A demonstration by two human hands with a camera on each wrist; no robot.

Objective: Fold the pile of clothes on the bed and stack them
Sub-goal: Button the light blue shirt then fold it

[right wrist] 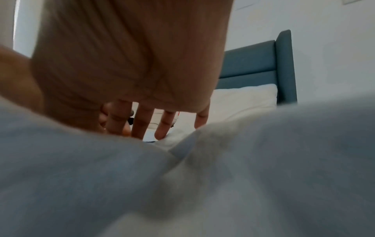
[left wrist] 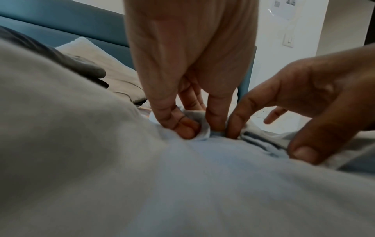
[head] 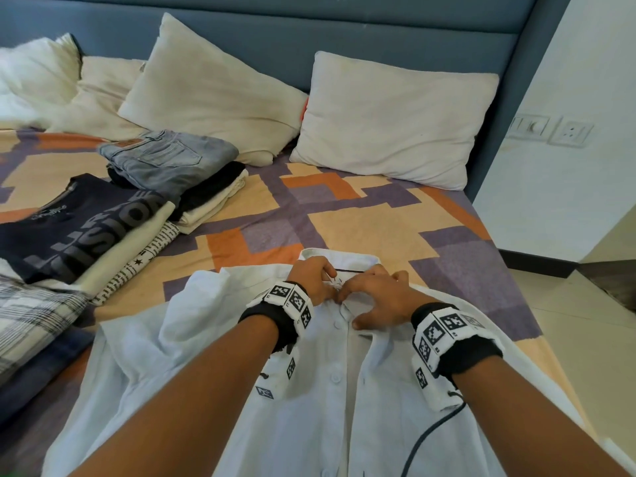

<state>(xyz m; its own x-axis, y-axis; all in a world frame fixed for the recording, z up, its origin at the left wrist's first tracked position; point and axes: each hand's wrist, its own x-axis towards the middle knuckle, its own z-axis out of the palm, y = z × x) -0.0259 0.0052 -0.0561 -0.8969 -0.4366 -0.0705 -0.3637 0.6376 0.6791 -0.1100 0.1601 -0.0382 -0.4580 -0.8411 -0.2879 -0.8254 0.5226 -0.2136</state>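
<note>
- Both forearms reach forward over the pale blue shirt, spread front-up on the bed.
- Left hand: fingers curled, pinching fabric at the collar.
- Right hand: fingers bent, spread, fingertips pressing the placket beside it.
- Folded clothes stack lies far left.

Head view: high, looking forward and down over bed toward headboard, both forearms in frame. Left wrist view: very near pale shirt, low, facing along left hand toward wall, right hand entering from side. Right wrist view: same low closeness, blurred, facing headboard. Shared across all: shirt collar area.
</note>
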